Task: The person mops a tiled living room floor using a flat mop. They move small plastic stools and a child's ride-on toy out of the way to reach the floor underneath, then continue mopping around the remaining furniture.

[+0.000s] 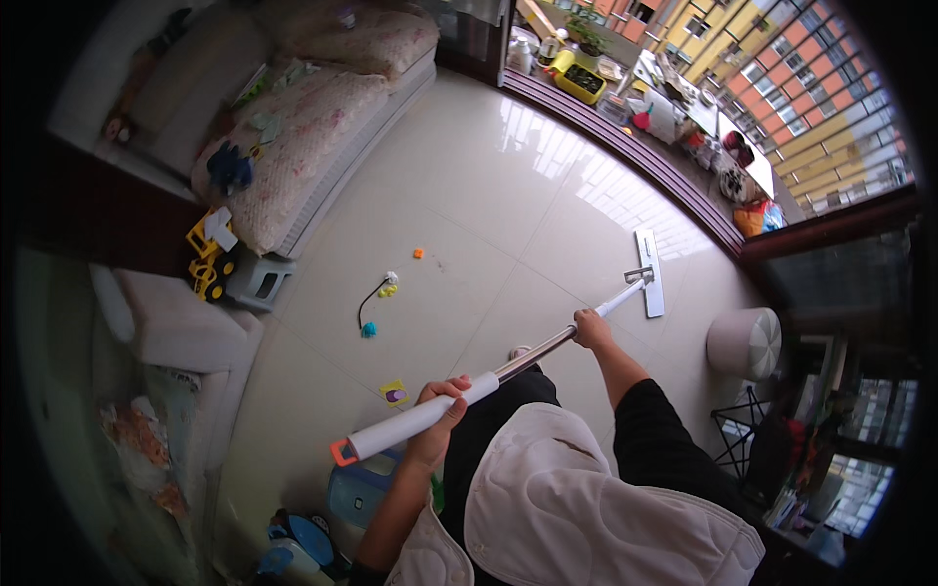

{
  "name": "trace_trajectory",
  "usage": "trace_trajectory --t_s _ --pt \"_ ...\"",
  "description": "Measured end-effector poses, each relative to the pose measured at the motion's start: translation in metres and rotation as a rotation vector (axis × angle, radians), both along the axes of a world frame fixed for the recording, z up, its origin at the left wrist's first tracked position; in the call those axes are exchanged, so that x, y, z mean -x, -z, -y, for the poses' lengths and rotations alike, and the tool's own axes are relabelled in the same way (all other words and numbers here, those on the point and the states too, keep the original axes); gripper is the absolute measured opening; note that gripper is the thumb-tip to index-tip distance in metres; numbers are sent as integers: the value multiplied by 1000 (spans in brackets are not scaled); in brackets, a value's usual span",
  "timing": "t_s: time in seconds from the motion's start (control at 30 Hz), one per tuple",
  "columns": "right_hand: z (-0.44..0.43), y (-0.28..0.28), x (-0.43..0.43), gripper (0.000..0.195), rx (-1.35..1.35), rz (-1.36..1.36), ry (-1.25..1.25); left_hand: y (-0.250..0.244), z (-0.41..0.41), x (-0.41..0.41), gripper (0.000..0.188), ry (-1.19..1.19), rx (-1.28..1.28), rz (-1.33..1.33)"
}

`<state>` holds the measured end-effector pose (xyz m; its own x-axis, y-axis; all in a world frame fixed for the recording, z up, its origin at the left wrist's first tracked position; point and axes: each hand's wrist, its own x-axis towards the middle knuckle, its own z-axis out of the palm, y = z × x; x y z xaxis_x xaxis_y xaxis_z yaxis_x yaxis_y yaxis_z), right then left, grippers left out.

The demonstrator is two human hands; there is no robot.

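Observation:
A flat mop's white handle grip (425, 423) with an orange hanging loop at its end lies in my left hand (437, 421), the fingers wrapped round it. Further down the pole, my right hand (592, 328) is closed round the shaft near the joint of metal and white tube. The mop's long flat head (649, 274) rests on the glossy tiled floor at the right, near the door track. Left of the pole, on the floor, lie an orange block (418, 253), a black cord (362, 305) between small white, yellow and blue pieces, and a yellow card (394, 393).
A cloth-covered sofa (315, 139) and a toy digger (210, 256) beside a grey plastic stool (262, 284) are at the left. A round pouf (744, 344) stands right. The sliding-door track (623, 150) borders a cluttered balcony. A blue bin (363, 487) stands near my left forearm.

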<state>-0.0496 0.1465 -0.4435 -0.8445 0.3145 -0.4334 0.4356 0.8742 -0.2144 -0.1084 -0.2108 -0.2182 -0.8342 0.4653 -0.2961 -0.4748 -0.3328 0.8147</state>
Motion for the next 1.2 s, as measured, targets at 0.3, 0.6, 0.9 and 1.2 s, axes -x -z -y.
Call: trace_trajectory --t_s 0.3,0.6,0.9,1.2 --pt "212 -38 63 15 423 -281 -248 -76 219 45 27 -259 283 -338" --pt "362 -163 126 22 903 -582 -531 -267 244 31 21 -280 -185 -1006" --pt "307 -143 76 20 692 -244 -616 -204 251 -23 28 -397 -77 -833" --pt "178 -74 -36 22 493 -90 -389 -94 151 -61 29 -278 -135 -464"
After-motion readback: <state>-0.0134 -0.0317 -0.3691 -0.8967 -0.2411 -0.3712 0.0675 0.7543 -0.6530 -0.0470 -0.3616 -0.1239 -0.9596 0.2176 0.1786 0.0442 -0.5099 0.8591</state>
